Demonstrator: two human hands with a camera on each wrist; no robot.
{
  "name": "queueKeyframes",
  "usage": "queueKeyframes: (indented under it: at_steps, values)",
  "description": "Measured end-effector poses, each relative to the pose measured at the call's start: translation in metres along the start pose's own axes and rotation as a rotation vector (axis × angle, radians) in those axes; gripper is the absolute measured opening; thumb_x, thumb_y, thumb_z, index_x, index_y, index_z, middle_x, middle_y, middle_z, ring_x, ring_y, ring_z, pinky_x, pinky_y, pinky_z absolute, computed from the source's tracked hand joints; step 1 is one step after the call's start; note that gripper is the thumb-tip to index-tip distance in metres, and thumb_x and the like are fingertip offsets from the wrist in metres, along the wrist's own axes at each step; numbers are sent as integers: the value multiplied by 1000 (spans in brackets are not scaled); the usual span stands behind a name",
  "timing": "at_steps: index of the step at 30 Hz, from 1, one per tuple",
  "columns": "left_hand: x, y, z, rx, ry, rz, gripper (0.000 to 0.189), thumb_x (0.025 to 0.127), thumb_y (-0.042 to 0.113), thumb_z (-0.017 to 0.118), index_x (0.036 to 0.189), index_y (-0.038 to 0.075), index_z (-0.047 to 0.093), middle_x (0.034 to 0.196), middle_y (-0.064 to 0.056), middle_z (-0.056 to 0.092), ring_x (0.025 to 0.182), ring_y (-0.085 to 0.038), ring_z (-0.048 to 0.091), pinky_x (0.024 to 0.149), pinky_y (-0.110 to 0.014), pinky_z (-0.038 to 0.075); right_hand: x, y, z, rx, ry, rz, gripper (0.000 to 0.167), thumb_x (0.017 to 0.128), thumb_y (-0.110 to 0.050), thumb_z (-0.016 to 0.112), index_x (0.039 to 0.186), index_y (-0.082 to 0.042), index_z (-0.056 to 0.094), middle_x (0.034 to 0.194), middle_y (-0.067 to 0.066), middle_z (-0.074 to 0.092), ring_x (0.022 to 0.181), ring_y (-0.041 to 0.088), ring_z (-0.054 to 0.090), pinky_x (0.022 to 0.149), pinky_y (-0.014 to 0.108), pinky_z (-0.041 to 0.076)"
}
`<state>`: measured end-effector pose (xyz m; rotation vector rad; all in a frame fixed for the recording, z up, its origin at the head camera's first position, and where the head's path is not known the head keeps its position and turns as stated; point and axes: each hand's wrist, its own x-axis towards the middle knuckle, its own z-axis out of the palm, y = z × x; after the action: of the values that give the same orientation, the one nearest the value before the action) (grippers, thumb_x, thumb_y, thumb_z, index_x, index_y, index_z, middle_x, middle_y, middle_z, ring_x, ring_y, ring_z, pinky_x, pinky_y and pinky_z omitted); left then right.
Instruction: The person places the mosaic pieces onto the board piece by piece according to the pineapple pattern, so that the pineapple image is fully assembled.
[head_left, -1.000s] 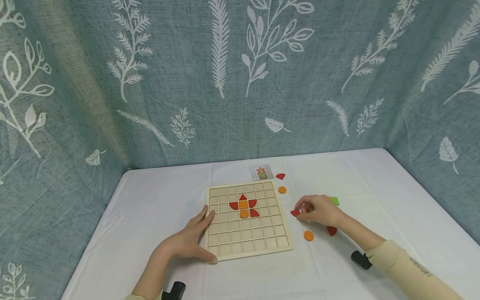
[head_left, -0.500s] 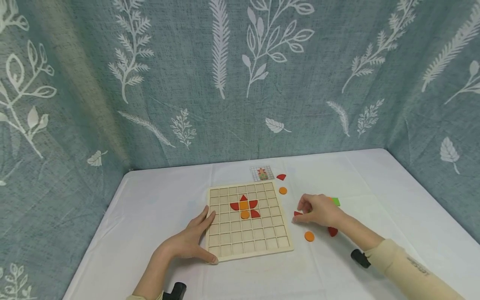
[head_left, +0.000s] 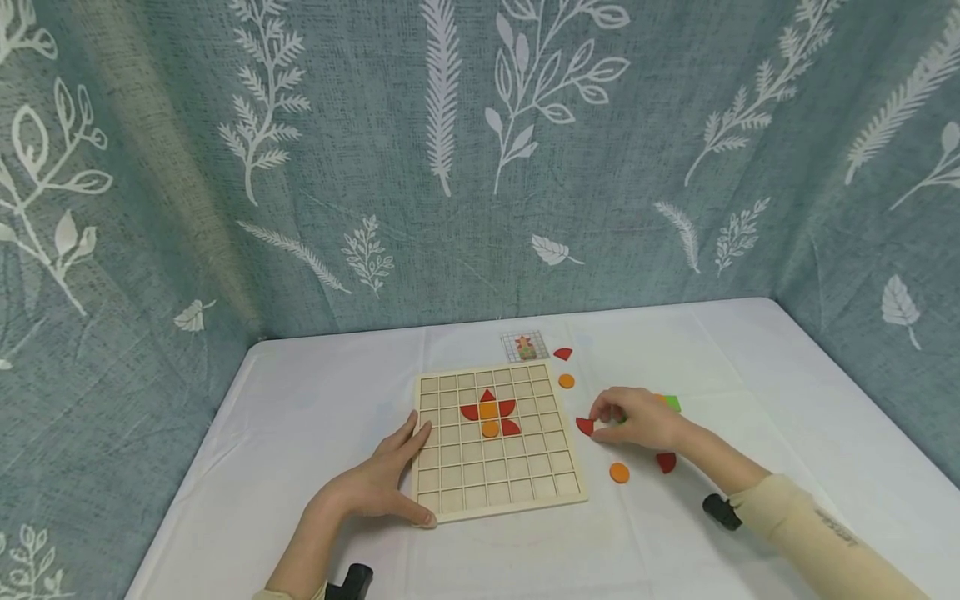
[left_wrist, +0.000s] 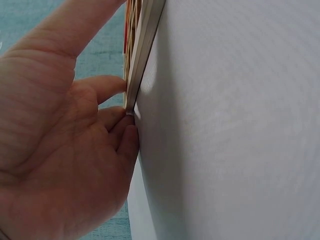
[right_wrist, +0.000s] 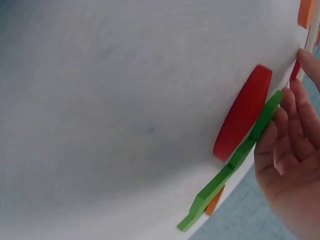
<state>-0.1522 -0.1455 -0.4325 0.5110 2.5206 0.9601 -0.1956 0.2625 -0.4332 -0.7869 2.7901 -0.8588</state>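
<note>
My left hand [head_left: 375, 483] rests against the left edge of a wooden grid board [head_left: 487, 483], thumb at its near corner and fingers spread along the side. Right of the board, my right hand [head_left: 645, 418] pinches a red quarter-circle tile [head_left: 583, 426] between thumb and fingertips, its curved part sticking out toward the board. On the grid, red tiles [head_left: 507, 407] surround an orange square tile [head_left: 488, 410], with an orange round tile [head_left: 490, 428] just below. In the right wrist view, green tiles [right_wrist: 220, 182] and another red tile [right_wrist: 244, 112] lie beside the hand.
A small picture card [head_left: 525, 346] lies behind the board, with a red tile [head_left: 563, 354] to its right. Orange discs [head_left: 566, 381] sit right of the board. A green tile [head_left: 672, 403] is partly behind the right hand. A curtain [head_left: 375, 167] stands behind the table.
The red tile in the right hand is turned in the fingers; half a second ago the fingers covered more of it, and now it sticks out further leftward. The left hand stays on the board.
</note>
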Motion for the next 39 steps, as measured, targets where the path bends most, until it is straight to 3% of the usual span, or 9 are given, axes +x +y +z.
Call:
queueKeyframes:
  at_steps: [7,16,23,32,39]
  values:
    - [0,0,0,-3,5,3,125,58,39,93,156,7,21,163,-16,-1,146,-43,4,109,-64,20,3,-4,5,-13,10,9,18,81,-29,80,86,-21,65,79,-10,56,70,9,49,64,24,44]
    - [-1,0,0,-10,1,6,125,59,37,93,156,6,20,163,-16,-1,146,-43,3,109,-65,19,8,1,5,60,-39,-62,32,84,-19,78,114,-15,68,91,-6,59,80,14,50,70,24,45]
    - [0,-1,-1,-7,1,2,126,58,37,93,156,6,20,163,-16,-1,146,-43,3,109,-65,20,11,1,5,116,-51,-62,21,85,-18,77,106,-17,70,88,-5,59,79,13,51,71,24,45]
    - [2,-1,-4,-1,-3,-4,126,59,38,93,156,7,19,163,-16,-1,146,-44,3,109,-65,19,13,-2,4,95,0,-8,18,82,-23,79,96,-15,70,79,-11,58,71,8,52,64,23,46]
    - [2,-1,-5,-8,-9,1,126,58,38,93,156,5,20,162,-17,-1,146,-45,3,109,-66,19,13,-4,2,162,67,60,20,83,-28,78,99,-17,72,82,-9,65,75,11,59,63,26,49]
